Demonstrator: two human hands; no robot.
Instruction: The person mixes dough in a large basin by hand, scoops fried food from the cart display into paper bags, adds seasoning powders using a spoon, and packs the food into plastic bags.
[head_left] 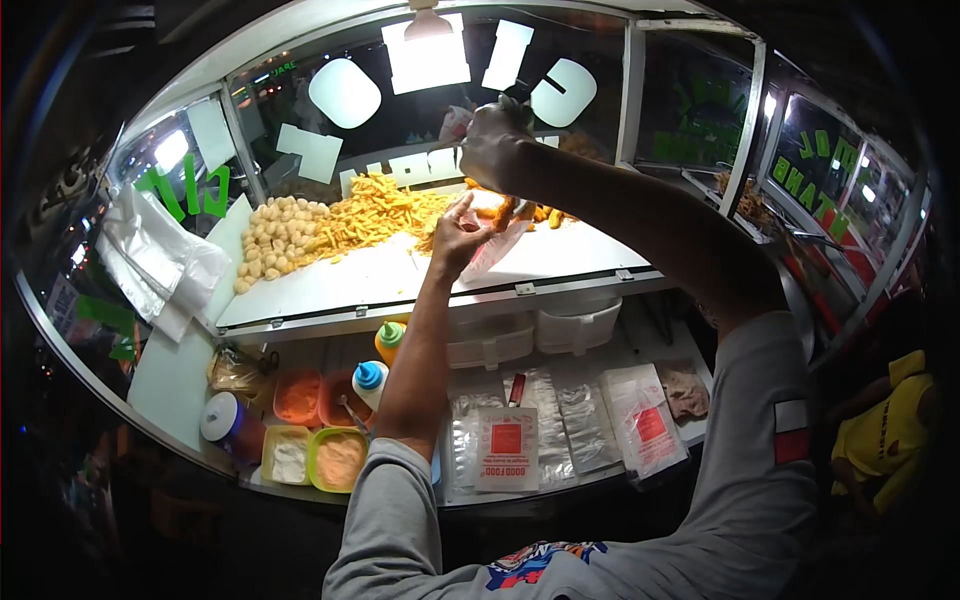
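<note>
My left hand [458,238] pinches a thin, pale bag [497,252] with reddish tints, held over the front of the lit white food shelf [350,285]. At the bag's mouth is a browned piece of fried food [509,212]. Above it, my right hand [497,145] is raised in a closed grip, palm side turned away; what it holds is hidden, with only something dark showing at its top. Behind the left hand lies a heap of yellow fries [375,218], and left of that a pile of round pale balls [280,237].
Below the shelf are sauce tubs [339,460], a blue-capped squeeze bottle [370,382], a green-capped one [390,340], printed paper bags [507,450] and white bins [580,325]. Plastic bags [165,250] hang at left. A person in yellow [885,430] is at right.
</note>
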